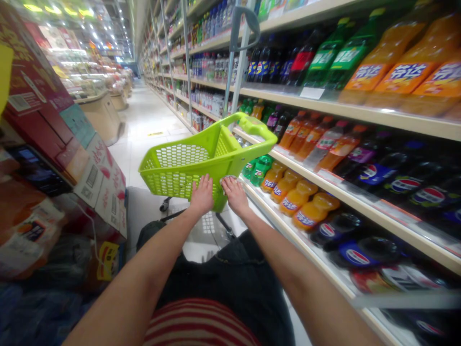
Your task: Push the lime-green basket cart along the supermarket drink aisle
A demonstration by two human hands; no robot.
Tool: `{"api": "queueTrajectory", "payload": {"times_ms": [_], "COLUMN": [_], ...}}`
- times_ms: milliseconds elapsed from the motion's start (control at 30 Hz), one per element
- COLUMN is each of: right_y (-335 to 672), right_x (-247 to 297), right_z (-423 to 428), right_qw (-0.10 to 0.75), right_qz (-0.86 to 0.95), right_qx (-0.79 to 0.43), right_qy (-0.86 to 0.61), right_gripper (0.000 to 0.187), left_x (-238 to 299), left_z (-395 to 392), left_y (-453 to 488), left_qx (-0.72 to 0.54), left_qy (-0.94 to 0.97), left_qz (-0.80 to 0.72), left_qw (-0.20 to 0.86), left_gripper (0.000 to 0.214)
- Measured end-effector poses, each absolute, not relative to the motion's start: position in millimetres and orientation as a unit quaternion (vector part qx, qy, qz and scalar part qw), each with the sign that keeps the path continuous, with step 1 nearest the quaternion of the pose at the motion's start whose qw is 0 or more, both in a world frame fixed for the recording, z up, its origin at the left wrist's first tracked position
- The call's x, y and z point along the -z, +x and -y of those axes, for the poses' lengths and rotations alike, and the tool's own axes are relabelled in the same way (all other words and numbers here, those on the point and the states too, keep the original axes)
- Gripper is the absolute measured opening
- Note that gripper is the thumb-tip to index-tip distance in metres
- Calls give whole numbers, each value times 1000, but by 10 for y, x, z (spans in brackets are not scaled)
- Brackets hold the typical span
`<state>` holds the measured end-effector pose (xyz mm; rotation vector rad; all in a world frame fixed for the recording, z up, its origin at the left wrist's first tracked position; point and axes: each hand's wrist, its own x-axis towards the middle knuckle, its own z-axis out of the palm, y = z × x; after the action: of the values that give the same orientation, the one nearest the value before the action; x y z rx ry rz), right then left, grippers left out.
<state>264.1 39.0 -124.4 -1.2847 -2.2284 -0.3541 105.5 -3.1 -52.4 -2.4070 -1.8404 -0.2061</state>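
A lime-green plastic shopping cart (173, 166) stands turned sideways in front of me, its handle (257, 129) toward the shelves on the right. My left hand (202, 193) lies against the near side of the basket, fingers stretched out over the perforated wall. Close beside it, my right hand (234, 193) rests by the basket's handle-end corner, its fingers extended and lying flat on the plastic. Neither hand is wrapped round the handle. Black casters (164, 204) show under the basket.
Shelves of soda bottles (298, 190) run along the right, with large orange bottles (399, 72) higher up. A grey hook-shaped handle (243, 29) hangs at a shelf post. Stacked cartons (104, 182) stand close on the left. The tiled aisle (139, 108) stretches ahead past display counters (97, 113).
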Motion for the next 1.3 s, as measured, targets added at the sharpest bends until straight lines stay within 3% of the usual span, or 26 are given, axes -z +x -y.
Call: {"api": "queueTrajectory", "payload": {"times_ms": [300,800,1067,1300], "right_y": [2349,2230,1827,1697], "right_x": [583,1391,1041,1277], "right_z": [-629,-551,-678,-720], "right_qw": [380,261,350,274], "right_qz": [773,844,832,865], "right_qx": [192,132,127,122], "right_qy": [-470,-450,-412,-402], "right_gripper": [48,46,47,46], "left_x": [524,774,856,915], "left_z": [-19,-92,-167,-285], "left_y": [896,677,401,215], "left_qx": [84,74,83,73], "left_qy": [-766,-763,-729,-726], "left_qz": [635,641,679,684], "left_qw": [46,25,14,7], "left_gripper": [67,66,68,69]}}
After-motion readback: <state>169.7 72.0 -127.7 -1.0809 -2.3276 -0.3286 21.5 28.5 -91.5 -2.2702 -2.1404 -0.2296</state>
